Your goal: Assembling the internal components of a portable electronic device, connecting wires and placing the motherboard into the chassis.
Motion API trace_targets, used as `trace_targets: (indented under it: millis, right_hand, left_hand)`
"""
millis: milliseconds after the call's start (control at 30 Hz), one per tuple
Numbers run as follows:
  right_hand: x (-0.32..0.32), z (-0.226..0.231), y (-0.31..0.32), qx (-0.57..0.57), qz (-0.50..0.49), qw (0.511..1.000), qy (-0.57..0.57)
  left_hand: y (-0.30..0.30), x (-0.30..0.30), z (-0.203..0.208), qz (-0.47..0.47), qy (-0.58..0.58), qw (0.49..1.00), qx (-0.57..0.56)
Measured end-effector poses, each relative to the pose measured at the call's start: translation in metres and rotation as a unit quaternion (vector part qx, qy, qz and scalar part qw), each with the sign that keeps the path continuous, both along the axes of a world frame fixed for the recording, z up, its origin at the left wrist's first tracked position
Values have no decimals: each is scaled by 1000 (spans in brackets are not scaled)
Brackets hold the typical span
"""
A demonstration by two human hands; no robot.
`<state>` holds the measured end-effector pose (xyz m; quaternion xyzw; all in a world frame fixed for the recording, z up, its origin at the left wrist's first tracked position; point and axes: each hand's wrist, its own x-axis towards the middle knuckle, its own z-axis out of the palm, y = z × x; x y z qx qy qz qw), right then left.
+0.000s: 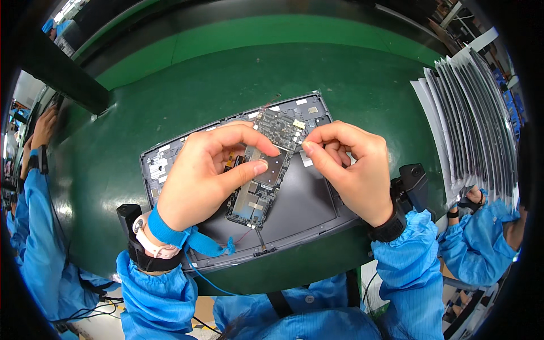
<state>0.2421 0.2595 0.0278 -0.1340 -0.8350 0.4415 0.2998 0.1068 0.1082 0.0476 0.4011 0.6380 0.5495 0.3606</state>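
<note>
A narrow grey circuit board (262,195) is held tilted above a dark grey shallow device housing (303,212). My left hand (198,170) grips the board from its left side, thumb and forefinger over its face, the other fingers behind. Beside the board's upper right edge, close to a small white connector (298,124), my right hand (354,167) is closed in a pinch. Whatever lies between those fingertips is too small to make out. Thin wires run from the board's ends. A dark part with orange film (231,160) shows behind my left fingers.
Many thin panels in pale sleeves (470,127) stand upright in a row at the right. A dark post (65,73) rises at the left of the green table (374,85). Other people's blue sleeves show at left (37,226) and right (481,243). A blue wrist strap (207,243) trails a cord.
</note>
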Motion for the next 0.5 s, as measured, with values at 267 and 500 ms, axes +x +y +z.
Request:
trace_targets:
  millis: [267, 500]
  right_hand:
    - [0, -1, 1, 22, 7, 1000, 12]
    - [0, -3, 1, 35, 6, 999, 17]
  left_hand:
    - [1, 1, 1, -16, 12, 1000, 6]
    - [0, 2, 2, -17, 16, 1000, -1]
